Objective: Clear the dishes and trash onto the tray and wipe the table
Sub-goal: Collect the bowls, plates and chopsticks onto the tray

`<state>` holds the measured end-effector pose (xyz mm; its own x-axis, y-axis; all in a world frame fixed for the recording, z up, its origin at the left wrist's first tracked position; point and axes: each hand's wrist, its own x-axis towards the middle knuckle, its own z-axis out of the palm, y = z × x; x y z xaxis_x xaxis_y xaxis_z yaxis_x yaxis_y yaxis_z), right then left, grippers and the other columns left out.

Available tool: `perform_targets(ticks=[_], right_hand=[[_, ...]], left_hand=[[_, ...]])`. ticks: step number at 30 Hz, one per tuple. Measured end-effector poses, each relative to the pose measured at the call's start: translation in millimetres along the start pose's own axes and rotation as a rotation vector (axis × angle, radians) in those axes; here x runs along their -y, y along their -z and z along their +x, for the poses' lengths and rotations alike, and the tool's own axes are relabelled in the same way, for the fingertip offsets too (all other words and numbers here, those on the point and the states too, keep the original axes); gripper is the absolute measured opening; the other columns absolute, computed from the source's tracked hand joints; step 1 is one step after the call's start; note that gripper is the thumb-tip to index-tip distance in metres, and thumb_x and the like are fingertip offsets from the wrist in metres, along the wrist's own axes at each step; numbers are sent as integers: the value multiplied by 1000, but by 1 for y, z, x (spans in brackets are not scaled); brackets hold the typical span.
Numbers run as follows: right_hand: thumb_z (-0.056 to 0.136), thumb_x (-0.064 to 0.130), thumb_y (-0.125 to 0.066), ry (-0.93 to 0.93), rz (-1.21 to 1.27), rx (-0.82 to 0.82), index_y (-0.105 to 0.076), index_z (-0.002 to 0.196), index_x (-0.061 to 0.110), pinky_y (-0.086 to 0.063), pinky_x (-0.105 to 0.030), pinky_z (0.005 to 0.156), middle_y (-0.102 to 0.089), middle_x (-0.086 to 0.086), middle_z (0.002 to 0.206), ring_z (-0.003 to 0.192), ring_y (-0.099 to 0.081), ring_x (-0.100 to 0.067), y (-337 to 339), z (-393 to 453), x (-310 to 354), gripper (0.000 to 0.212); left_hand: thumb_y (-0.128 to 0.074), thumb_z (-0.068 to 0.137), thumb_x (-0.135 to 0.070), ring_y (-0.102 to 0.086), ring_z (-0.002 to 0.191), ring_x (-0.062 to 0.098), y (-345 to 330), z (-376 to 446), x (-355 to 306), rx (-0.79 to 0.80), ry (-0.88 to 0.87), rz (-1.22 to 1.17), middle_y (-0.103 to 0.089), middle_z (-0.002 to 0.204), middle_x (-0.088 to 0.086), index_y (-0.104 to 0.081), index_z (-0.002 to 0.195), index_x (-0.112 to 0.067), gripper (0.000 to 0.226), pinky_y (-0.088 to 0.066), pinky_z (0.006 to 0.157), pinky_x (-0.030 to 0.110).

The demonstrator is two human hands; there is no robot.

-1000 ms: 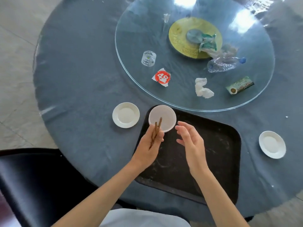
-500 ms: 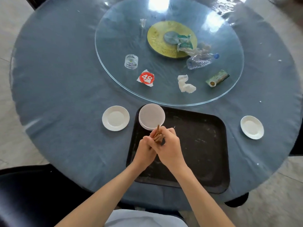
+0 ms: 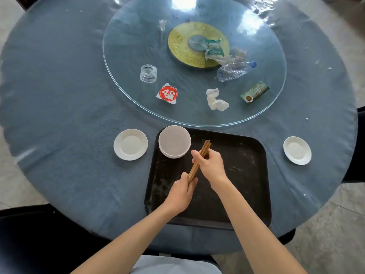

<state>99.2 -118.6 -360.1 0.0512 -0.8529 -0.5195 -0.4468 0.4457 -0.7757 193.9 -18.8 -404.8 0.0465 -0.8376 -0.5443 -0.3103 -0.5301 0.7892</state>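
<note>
A black tray (image 3: 246, 194) lies on the near side of the round table, with stacked white bowls (image 3: 174, 141) in its far left corner. Above the tray both hands hold a bundle of brown chopsticks (image 3: 199, 161). My left hand (image 3: 182, 191) grips their near end and my right hand (image 3: 211, 165) grips their middle. Small white plates sit on the cloth left (image 3: 130, 144) and right (image 3: 297, 150) of the tray. On the glass turntable (image 3: 128, 36) lie a crumpled tissue (image 3: 216, 100), a crushed bottle (image 3: 234, 71), a red-and-white paper (image 3: 167, 93), a green packet (image 3: 254, 92) and a small plastic cup (image 3: 148, 73).
The table (image 3: 59, 95) wears a blue-grey cloth under clear film. A green wrapper (image 3: 214, 48) rests by the turntable's yellow hub (image 3: 181, 48). A dark chair (image 3: 29, 234) stands at my near left. Tiled floor shows around the table.
My right hand joined the left on the chopsticks. The hands then moved apart along them, so the bundle now lies slanted over the tray. The head view shifted back.
</note>
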Motion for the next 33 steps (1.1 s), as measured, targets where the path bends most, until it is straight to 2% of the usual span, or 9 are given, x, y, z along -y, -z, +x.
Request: perform_targets(ticks=[2, 4, 7, 9, 15, 21, 25, 28, 33], right_hand=[[95, 35, -73, -74, -11, 38, -67, 107, 18, -60, -30, 81, -73, 2, 98, 89, -71, -11, -7, 14, -16, 22], [93, 36, -76, -131, -51, 88, -64, 119, 19, -56, -25, 77, -69, 4, 106, 95, -68, -10, -15, 21, -30, 33], [92, 36, -77, -157, -112, 126, -66, 124, 20, -55, -28, 85, -69, 8, 107, 100, -65, -8, -21, 20, -50, 38], [93, 34, -76, -136, -116, 119, -67, 126, 21, -57, -32, 93, -71, 8, 109, 102, -66, -7, -21, 18, -62, 37], [97, 25, -73, -97, -128, 99, -64, 139, 20, -59, -36, 98, -73, 5, 116, 106, -69, -8, -16, 19, -75, 43], [98, 24, -71, -40, -209, 97, -59, 140, 21, -49, -12, 78, -69, 6, 115, 99, -64, -2, -8, 17, -83, 44], [99, 31, -69, -88, -268, 74, -60, 134, 24, -58, -25, 86, -68, 9, 105, 93, -66, -3, -6, 6, -94, 37], [100, 30, -67, -118, -268, 58, -63, 125, 25, -60, -29, 88, -67, 12, 96, 89, -66, -4, -5, 2, -99, 26], [99, 27, -69, -156, -216, 70, -67, 122, 24, -63, -34, 89, -68, 11, 101, 94, -69, -7, -7, 1, -101, 22]], left_hand=[[-41, 107, -38, -56, 63, 9, -10, 15, 2, -41, 106, 57, -62, 83, 1, -49, 103, -17, 22, -52, 59, 28], [-43, 107, -34, -66, 78, 15, -19, 29, 1, -100, 186, 81, -66, 97, 4, -51, 112, -14, 22, -59, 73, 34], [-48, 105, -27, -68, 94, 19, -29, 40, 0, -190, 247, 146, -67, 109, 6, -48, 129, -9, 30, -57, 81, 31], [-50, 104, -25, -67, 103, 23, -34, 42, 1, -233, 257, 193, -66, 116, 9, -46, 131, -7, 33, -55, 85, 31], [-57, 101, -24, -63, 101, 20, -44, 34, 2, -350, 213, 280, -53, 125, 9, -47, 127, -11, 32, -51, 80, 26], [-58, 99, -32, -51, 123, 28, -40, 32, 3, -344, 168, 434, -45, 135, 13, -43, 140, -9, 50, -49, 94, 31], [-62, 97, -31, -57, 119, 24, -35, 33, 10, -286, 135, 349, -43, 139, 12, -36, 148, -10, 61, -48, 93, 28], [-62, 97, -27, -61, 112, 18, -35, 30, 15, -262, 92, 301, -42, 140, 9, -33, 153, -12, 65, -48, 91, 23], [-62, 97, -21, -62, 99, 12, -30, 32, 23, -250, 54, 258, -46, 137, 3, -35, 155, -17, 64, -57, 91, 28]])
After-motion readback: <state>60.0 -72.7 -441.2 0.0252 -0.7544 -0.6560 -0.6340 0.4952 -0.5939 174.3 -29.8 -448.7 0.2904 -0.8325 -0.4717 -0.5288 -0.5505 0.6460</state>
